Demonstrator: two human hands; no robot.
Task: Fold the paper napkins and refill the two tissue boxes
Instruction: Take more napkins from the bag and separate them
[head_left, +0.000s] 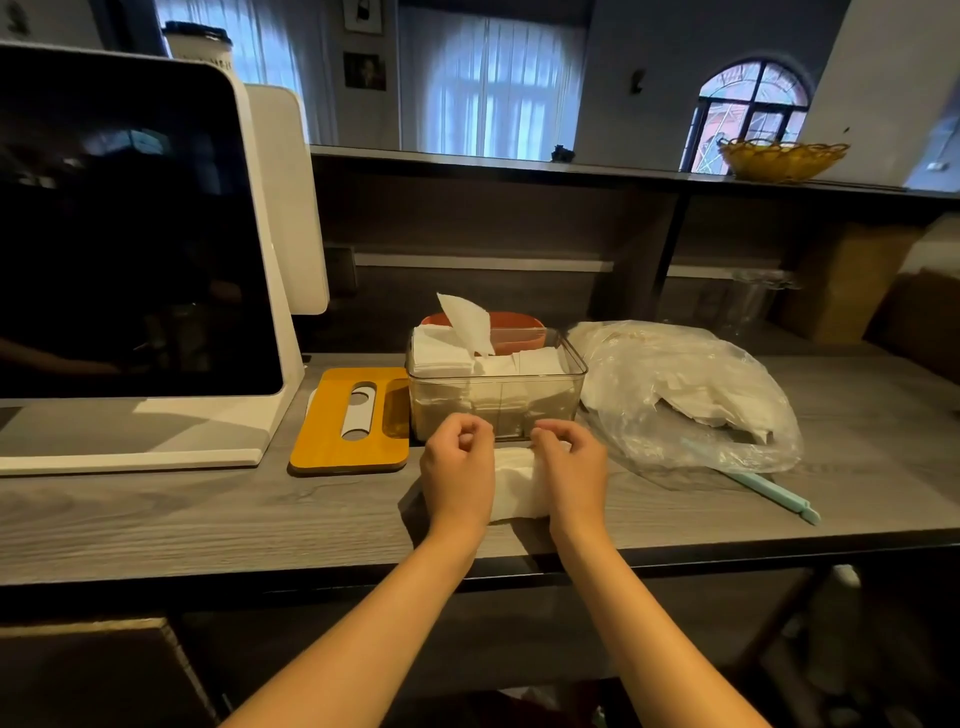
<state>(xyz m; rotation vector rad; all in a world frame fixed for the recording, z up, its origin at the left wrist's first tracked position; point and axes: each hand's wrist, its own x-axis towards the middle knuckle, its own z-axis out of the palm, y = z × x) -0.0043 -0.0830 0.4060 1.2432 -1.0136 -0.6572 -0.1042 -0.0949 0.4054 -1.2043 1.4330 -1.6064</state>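
A white napkin is lying on the desk, both hands pinching its far edge: left hand and right hand with fingers curled on the paper. Just beyond the fingers the clear tissue box is sitting open and nearly full, its yellow lid lying left of it. Folding well probably means drawing the edges evenly and creasing flat.
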